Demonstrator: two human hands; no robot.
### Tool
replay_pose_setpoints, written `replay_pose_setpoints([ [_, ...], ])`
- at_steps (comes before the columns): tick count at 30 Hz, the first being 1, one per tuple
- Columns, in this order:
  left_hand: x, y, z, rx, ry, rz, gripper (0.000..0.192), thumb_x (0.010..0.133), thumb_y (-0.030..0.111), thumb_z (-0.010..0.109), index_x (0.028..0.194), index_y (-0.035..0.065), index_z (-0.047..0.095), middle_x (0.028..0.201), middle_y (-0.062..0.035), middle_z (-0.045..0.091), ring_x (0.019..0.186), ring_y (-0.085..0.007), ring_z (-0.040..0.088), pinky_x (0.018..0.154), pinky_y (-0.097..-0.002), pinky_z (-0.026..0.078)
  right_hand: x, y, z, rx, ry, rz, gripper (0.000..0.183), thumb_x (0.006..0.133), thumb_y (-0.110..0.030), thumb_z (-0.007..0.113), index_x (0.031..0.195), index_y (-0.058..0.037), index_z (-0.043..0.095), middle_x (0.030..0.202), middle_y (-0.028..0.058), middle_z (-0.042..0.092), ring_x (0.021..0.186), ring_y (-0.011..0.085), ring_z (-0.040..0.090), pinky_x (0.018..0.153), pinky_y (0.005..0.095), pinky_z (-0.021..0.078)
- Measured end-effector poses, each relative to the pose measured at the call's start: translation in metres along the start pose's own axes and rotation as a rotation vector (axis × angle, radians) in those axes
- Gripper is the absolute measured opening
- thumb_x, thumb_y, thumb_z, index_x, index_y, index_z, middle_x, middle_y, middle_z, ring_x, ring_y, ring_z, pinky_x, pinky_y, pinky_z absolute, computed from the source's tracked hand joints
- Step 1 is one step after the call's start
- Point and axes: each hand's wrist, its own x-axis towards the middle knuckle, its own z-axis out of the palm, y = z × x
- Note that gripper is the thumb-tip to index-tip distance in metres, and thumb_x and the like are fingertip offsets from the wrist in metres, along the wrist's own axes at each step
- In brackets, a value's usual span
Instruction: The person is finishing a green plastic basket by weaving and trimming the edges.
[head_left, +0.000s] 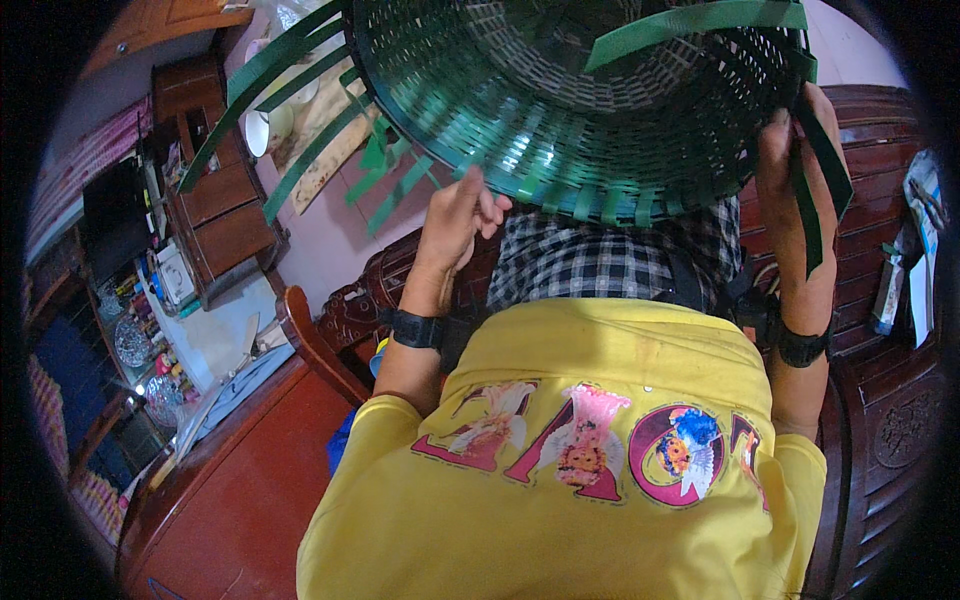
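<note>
A large round basket (540, 150) woven from green plastic strips is tilted over the lap, its hollow inside facing up. Folded-over strips show along the near rim, while long loose strips (315, 165) stick out at the left. My right hand (802, 150) grips the basket's right side, the thumb at the rim. Dark green strip ends hang across that wrist. At the near left rim is my left hand (461, 217), with thumb raised against the edge and fingers curled; whether it pinches a strip cannot be made out.
A carved dark wooden bench (870, 225) extends to the right, bearing plastic packets (889, 289). On the left stand a red-topped wooden chair (240, 480), a drawer cabinet (229, 202) and a cluttered table (217, 337). Past the loose strips are white cups (268, 129) on a stone-patterned surface (330, 165).
</note>
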Motion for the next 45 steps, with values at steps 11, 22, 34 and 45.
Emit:
replay_pose_setpoints([
  [11, -0.010, 0.009, 0.023, -0.303, 0.208, 0.111, 0.048, 0.085, 0.044, 0.052, 0.098, -0.0013, 0.045, 0.091, -0.0141, 0.055, 0.076, -0.0205, 0.061, 0.050, -0.0241, 0.048, 0.000, 0.001, 0.001, 0.008, -0.024, 0.049, 0.024, 0.078, 0.000, 0.054, 0.100, 0.0075, 0.053, 0.095, 0.0204, 0.058, 0.083, 0.0315, 0.060, 0.074, 0.0308, 0.0479],
  [22, 0.007, 0.011, 0.022, -0.066, 0.182, -0.003, 0.050, 0.083, 0.042, 0.057, 0.096, -0.0055, 0.046, 0.084, -0.0102, 0.055, 0.060, -0.0141, 0.056, 0.038, -0.0185, 0.040, 0.002, -0.005, 0.000, -0.040, -0.016, -0.002, 0.028, 0.077, 0.000, 0.052, 0.105, 0.0041, 0.052, 0.097, 0.0182, 0.057, 0.084, 0.0315, 0.058, 0.073, 0.0327, 0.0480],
  [34, 0.010, 0.001, 0.027, -0.047, 0.300, 0.045, 0.025, 0.084, 0.019, 0.057, 0.095, -0.0015, 0.049, 0.076, -0.0044, 0.053, 0.050, -0.0096, 0.049, 0.037, -0.0192, 0.035, 0.003, -0.007, 0.000, 0.024, -0.053, 0.064, 0.029, 0.077, -0.002, 0.053, 0.105, 0.0047, 0.051, 0.094, 0.0190, 0.056, 0.082, 0.0314, 0.058, 0.072, 0.0324, 0.0481],
  [45, 0.010, 0.005, 0.035, -0.015, 0.367, 0.012, 0.015, 0.081, 0.012, 0.055, 0.087, -0.0007, 0.052, 0.064, -0.0023, 0.050, 0.047, -0.0083, 0.045, 0.035, -0.0201, 0.031, 0.001, -0.006, 0.003, 0.003, -0.016, 0.014, 0.030, 0.077, -0.001, 0.052, 0.106, 0.0047, 0.050, 0.094, 0.0186, 0.056, 0.083, 0.0314, 0.058, 0.074, 0.0331, 0.0478],
])
